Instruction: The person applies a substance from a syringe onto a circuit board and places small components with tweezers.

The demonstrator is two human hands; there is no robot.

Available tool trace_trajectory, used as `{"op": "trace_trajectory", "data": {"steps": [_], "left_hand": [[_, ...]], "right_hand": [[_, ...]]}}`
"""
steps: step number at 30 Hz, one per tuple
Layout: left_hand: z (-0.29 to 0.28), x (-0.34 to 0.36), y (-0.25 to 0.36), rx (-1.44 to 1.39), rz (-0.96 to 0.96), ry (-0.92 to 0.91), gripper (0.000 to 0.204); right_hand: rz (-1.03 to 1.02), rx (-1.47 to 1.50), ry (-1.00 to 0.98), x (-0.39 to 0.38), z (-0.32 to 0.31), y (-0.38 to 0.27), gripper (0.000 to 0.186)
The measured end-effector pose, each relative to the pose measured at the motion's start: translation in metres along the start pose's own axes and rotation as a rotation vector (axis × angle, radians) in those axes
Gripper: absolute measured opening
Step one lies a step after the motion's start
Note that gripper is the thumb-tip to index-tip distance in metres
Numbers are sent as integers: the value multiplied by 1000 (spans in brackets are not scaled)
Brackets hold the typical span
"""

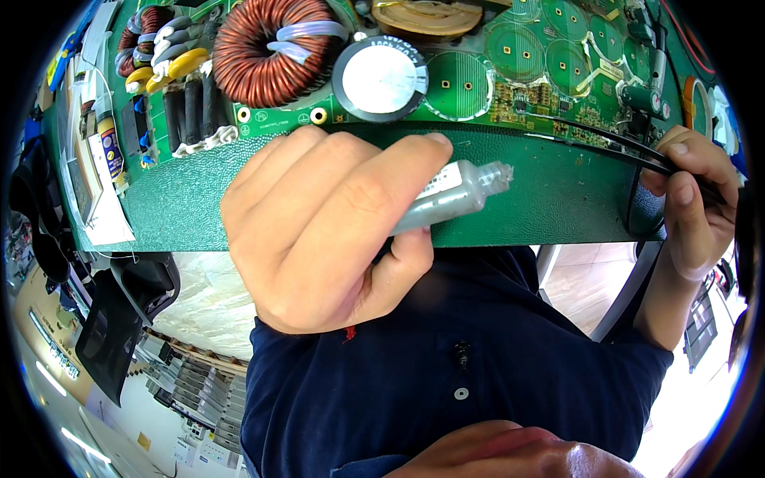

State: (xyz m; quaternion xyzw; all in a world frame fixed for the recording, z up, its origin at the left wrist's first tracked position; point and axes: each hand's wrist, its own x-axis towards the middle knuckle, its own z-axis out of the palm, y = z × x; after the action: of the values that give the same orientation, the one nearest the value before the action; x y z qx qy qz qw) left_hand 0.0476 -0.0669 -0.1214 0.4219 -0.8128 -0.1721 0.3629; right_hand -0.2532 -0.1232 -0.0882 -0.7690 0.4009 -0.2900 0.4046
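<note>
My left hand (327, 215) is closed around a small clear tube (450, 195) with a white label. The tube lies nearly level, its narrow, ragged-looking nozzle pointing right. In my right hand (697, 179), at the right, is a pair of dark tweezers (637, 151). Their slim tips reach left, close to the near edge of the green circuit board (486, 115). A round capacitor (381, 76) with a silvery top stands on the board just beyond my left hand. Left of it sits a large copper-wound toroid coil (275, 52).
Under the board is a textured green mat (175, 203). A tape roll (698, 107) stands far right, near red and black cables. Along the left side are papers (103, 199) and a small yellow-and-dark bottle (111, 143). Below the bench edge, a black chair (107, 334) shows.
</note>
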Motion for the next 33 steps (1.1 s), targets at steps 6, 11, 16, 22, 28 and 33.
{"op": "trace_trajectory", "data": {"steps": [6, 11, 16, 22, 28, 33], "left_hand": [[-9, 5, 17, 111, -186, -153, 43], [-9, 6, 17, 127, -182, -157, 44], [-8, 5, 16, 132, -171, -147, 44], [-9, 5, 16, 124, -172, -158, 44], [-9, 4, 15, 115, -172, -152, 45], [-7, 2, 12, 106, -130, -125, 44]], "right_hand": [[68, 49, 61, -2, -1, -2, 21], [72, 81, 67, -2, 0, -2, 20], [73, 68, 56, -2, -1, -2, 20], [80, 70, 60, -3, -1, -1, 21], [78, 71, 51, -3, -2, -1, 21], [44, 70, 39, -2, -2, 1, 21]]}}
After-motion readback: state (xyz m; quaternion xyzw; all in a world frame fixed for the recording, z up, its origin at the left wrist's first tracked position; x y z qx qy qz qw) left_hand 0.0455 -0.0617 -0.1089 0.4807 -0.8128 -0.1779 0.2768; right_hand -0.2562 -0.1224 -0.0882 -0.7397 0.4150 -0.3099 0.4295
